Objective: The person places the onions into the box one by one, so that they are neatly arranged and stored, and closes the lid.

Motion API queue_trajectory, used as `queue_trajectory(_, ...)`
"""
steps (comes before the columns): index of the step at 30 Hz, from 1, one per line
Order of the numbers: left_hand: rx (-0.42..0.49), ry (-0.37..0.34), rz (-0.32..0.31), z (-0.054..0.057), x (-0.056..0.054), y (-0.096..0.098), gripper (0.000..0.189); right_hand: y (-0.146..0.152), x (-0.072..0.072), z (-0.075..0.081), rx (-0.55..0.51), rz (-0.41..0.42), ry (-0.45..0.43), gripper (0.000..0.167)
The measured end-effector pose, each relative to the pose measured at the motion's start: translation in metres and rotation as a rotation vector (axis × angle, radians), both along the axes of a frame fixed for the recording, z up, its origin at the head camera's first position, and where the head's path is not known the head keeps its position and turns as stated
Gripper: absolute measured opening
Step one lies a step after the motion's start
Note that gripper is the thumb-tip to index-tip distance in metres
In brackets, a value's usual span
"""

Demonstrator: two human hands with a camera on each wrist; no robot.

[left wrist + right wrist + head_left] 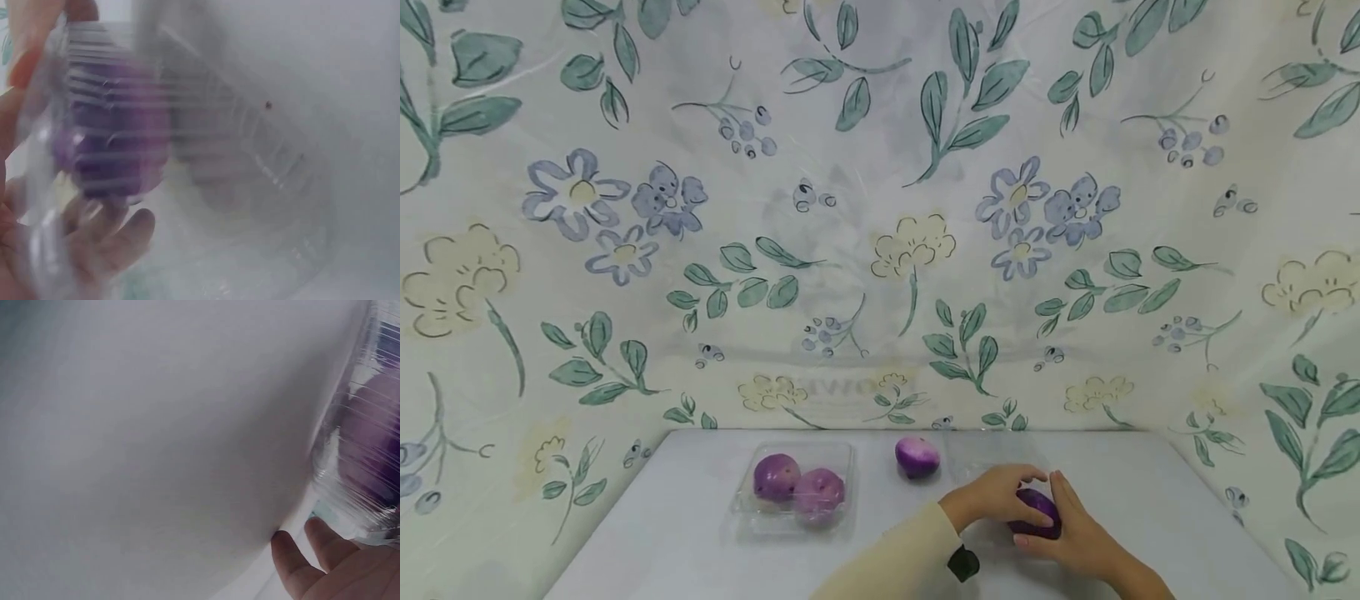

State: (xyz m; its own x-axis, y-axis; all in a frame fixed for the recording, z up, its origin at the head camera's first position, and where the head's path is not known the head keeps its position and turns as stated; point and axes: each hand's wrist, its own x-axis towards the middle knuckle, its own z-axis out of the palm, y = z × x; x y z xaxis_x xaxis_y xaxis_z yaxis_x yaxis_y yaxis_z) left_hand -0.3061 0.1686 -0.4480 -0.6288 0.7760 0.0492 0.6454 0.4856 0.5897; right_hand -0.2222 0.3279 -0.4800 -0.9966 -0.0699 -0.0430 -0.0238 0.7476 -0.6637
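A: Nearest first: fingers?

B: Right hand (1078, 533): thumb and fingers curl round a dark purple, rounded fruit (1042, 502). Left hand (996, 496), below a cream sleeve (895, 554): thumb across the same fruit, index bent over it. Head view says both grasp it.

A: Fruit position?

B: Right side of the pale, flat table (677, 508), between the hands. Both wrist views show it through a clear, ribbed plastic container (356, 500); looks to be inside. Can't tell if it's down on the base.

A: Step reads as seating it. How to do it well?

B: My take: lower it straight, no drop; smooth skin probably slides. Brace the thin wall lightly, it likely flexes. Release one hand at a time, and only once the fruit sits steady. Set it to one end so the space beside it stays usable.

A: Left side?

B: Clear, boxy plastic container (756, 518) with two purple, round fruits (775, 477) side by side. Good pattern to copy.

A: Farther back?

B: Clear plastic panel (992, 452) behind the hands, maybe the lid; don't snag it. Left of that, a loose purple fruit with a pale patch (917, 458), apart from both containers. Beyond: white floral-print cloth (880, 167).
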Motion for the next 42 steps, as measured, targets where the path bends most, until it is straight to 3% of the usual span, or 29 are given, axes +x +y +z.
queue_trajectory(7, 0.03, 0.032, -0.013, 0.013, -0.002, -0.005, 0.054, 0.001, -0.001, 0.001, 0.018, 0.002, 0.002, 0.121)
queue_trajectory(16, 0.047, 0.072, 0.028, 0.027, -0.005, -0.012, 0.051, -0.001, -0.001, 0.001, 0.05, -0.015, 0.016, 0.12)
queue_trajectory(33, 0.109, 0.104, 0.105, 0.019, -0.015, -0.035, 0.055, -0.003, -0.003, -0.004, 0.038, -0.039, -0.026, 0.122)
queue_trajectory(42, 0.165, 0.116, 0.129, 0.024, -0.028, -0.049, 0.058, -0.003, -0.003, -0.004, 0.031, -0.041, -0.016, 0.123)
